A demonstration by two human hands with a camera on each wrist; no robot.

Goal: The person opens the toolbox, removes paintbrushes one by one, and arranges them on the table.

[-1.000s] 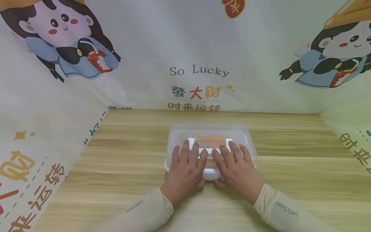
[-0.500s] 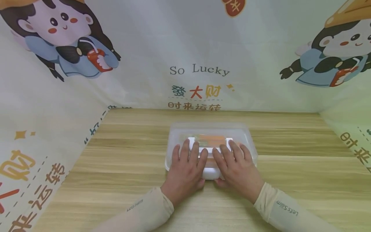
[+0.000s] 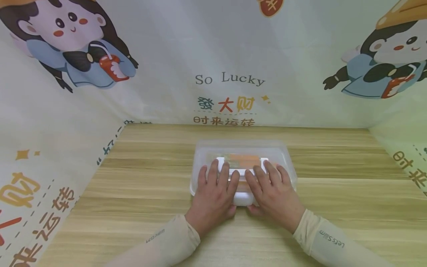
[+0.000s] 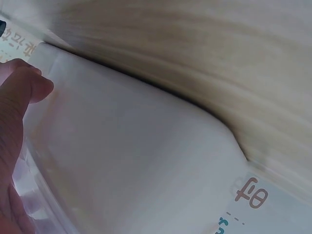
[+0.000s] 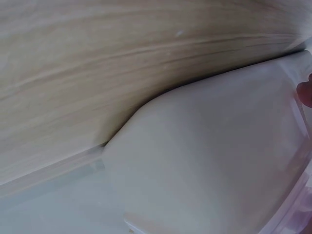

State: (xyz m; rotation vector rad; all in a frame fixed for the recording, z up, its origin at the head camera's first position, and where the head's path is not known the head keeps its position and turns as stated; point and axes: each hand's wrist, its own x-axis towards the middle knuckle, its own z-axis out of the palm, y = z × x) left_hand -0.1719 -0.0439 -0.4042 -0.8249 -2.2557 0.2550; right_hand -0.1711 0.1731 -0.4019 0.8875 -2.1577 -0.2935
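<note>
Translucent box [image 3: 242, 198] sits under the left hand [image 3: 214, 198] and right hand [image 3: 275, 198], fingers [image 3: 212, 176] spread across its top.

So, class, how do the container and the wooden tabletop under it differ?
Look: the container is pale and partly see-through, with some orange and green showing, while the tabletop has brown, banded wood grain.
Size: the container is smaller, covering only part of the tabletop.
Contact: the left hand and right hand rest on the container, whereas the tabletop bears the container.
Shared: both show in all three views.
</note>
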